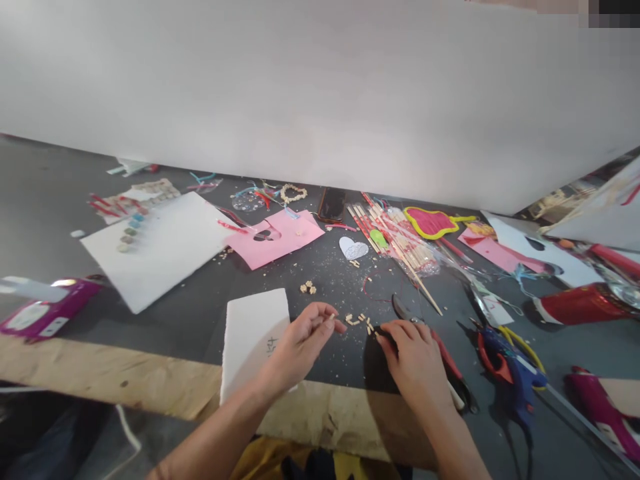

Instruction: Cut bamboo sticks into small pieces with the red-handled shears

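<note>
My left hand (309, 339) pinches a short pale stick piece (332, 317) between thumb and fingers, above the dark tabletop. Palm down, my right hand (417, 357) rests on the table with thumb and forefinger close together; what lies between them is too small to make out. Just left of its fingertips are several loose cut stick pieces (369, 324). A small cluster of pale pieces (308, 287) lies beyond my left hand. Under my left forearm is a white card (250, 333) with handwriting. Red-handled pliers (447, 357) are partly hidden beneath my right hand.
Farther back lie a white paper heart (353, 249), bundled sticks (407, 240), pink paper (280, 237) and a phone (331, 204). A white board (160, 253) sits left. A blue glue gun (517, 373) and red can (580, 303) are right. A white wall (300, 100) borders the back.
</note>
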A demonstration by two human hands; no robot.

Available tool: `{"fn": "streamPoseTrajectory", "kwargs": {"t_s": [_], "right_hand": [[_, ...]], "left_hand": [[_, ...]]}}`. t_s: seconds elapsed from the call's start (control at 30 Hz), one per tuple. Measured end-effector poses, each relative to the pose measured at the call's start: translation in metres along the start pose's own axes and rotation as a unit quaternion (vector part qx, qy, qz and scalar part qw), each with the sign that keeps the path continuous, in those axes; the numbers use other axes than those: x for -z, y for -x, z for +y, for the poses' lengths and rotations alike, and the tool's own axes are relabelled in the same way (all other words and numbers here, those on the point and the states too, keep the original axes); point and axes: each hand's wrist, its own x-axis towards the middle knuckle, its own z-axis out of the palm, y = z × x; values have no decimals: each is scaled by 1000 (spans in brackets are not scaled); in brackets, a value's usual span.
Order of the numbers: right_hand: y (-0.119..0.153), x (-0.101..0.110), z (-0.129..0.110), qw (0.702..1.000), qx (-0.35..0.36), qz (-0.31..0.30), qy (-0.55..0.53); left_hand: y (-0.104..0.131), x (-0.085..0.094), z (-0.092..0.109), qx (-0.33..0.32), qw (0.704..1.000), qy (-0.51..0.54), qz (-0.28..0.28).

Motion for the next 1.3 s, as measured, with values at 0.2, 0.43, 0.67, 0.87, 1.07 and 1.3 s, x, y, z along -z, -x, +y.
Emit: {"fn": "streamPoseTrajectory", "kwargs": {"t_s": [0.2,0.43,0.67,0.87,1.07,1.3], "right_hand": [[-3,-1,-5,999,-8,-1,-40],[3,17,-31,977,11,-19,-213],[2,23,-44,953,2,-17,-303],[6,18,-39,937,-61,-46,-342],[11,18,-35,936,-44,-39,-347],[16,21,-34,927,-62,-38,-367]], "left_hand": [[-2,8,-4,4,1000,8,2],[0,-2,-10,17,998,-49,-38],[2,-10,-2,-7,993,-92,-67],[4,-10,4,11,983,-150,-102],[9,-11,13,23,974,-193,-113],[10,-12,10,19,985,-122,-123]]}}
